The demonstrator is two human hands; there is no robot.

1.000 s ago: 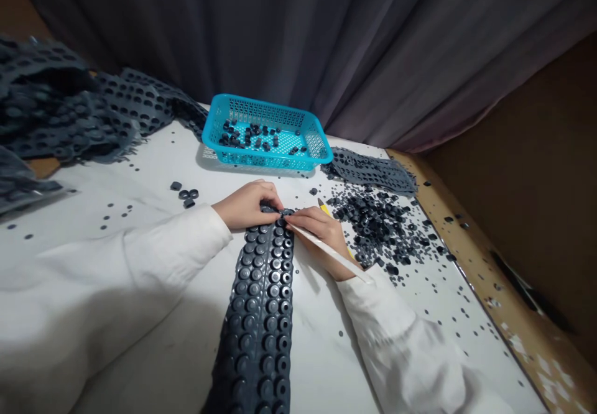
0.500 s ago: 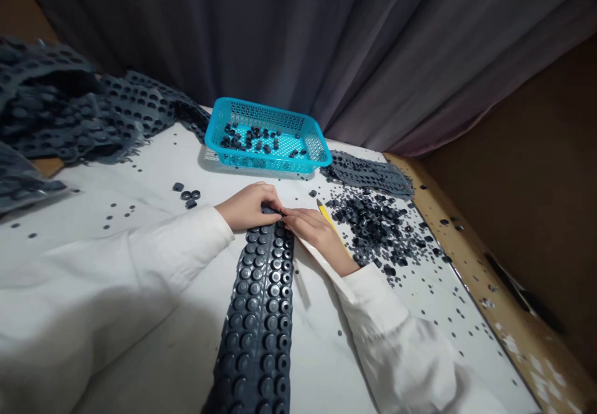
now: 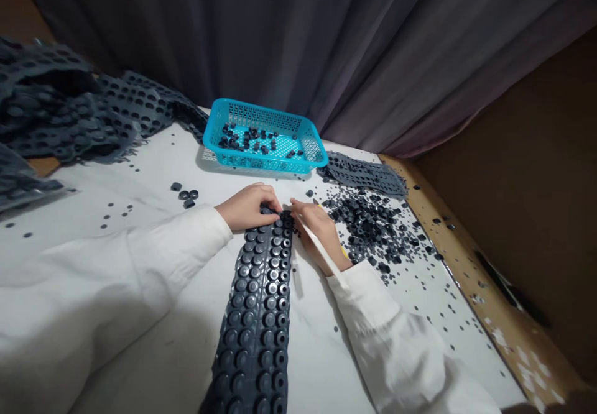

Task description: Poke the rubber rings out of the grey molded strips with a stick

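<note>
A long dark rubber strip (image 3: 261,302) studded with round moulded pieces runs from the bottom edge up the white table (image 3: 140,215). My left hand (image 3: 245,206) is closed on the strip's far end, fingers curled over it. My right hand (image 3: 317,230) pinches a thin white stick (image 3: 321,249) like a pen, its tip at the strip's top right edge. A yellow pencil lies mostly hidden under that hand.
A turquoise mesh basket (image 3: 219,129) holding several black rubber pieces stands behind my hands. A heap of loose black rings (image 3: 373,227) lies to the right, emptied rubber sheets (image 3: 69,115) are piled at the left, and another sheet (image 3: 364,174) lies beside the basket. Small punched bits dot the table.
My right hand has turned from lying flat by the strip to upright, so the white stick shows again, pointing at the strip's edge. My left hand has stayed put.
</note>
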